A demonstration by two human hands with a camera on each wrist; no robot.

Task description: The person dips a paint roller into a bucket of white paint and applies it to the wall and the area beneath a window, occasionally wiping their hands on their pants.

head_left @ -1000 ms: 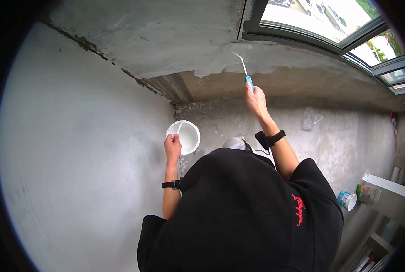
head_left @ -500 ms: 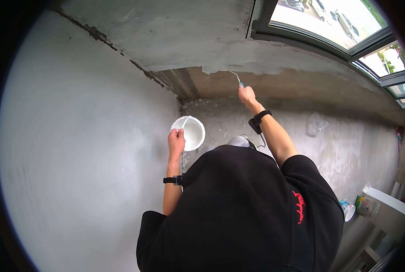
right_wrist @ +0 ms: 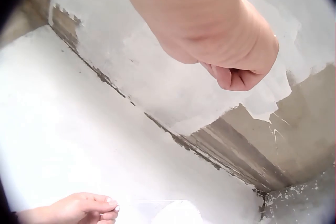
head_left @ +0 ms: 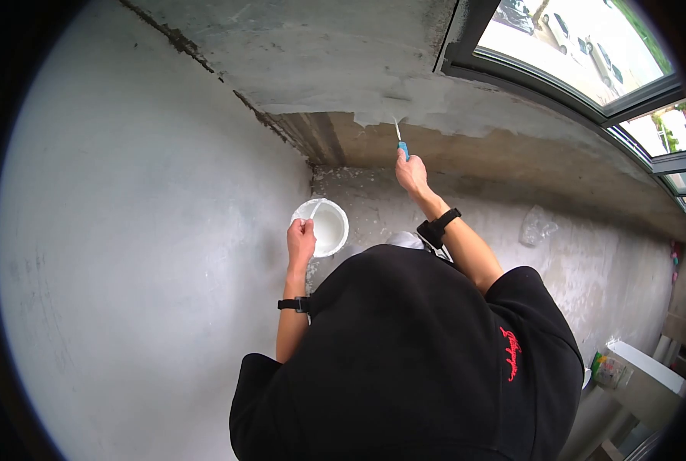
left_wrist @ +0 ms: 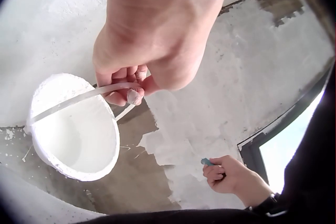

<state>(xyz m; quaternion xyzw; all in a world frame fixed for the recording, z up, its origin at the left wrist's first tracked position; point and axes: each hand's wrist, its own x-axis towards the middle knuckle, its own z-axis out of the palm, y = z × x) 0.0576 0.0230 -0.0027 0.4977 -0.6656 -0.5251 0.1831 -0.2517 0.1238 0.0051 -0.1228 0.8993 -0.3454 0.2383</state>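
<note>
My left hand grips the strip-like white handle of a white bucket, with the fingers curled under it in the left wrist view. The bucket hangs tilted, white inside, its rim caked with white paint or plaster. My right hand is wrapped round a blue-handled tool with a slim, white-coated end. That end points up at the ragged lower border of the grey-white coat on the wall ahead. In the right wrist view, the curled fingers hide the tool.
Below the coat runs a bare brown wall strip. A smooth grey wall rises close on the left. Dark-framed windows stand at the upper right. On the floor lie a clear plastic bag and, farther right, a long white box-like piece.
My right hand has brought the tool down from near the window frame to the coat's lower border, then slightly left. My left hand keeps its hold on the bucket's handle. The head view has shifted.
</note>
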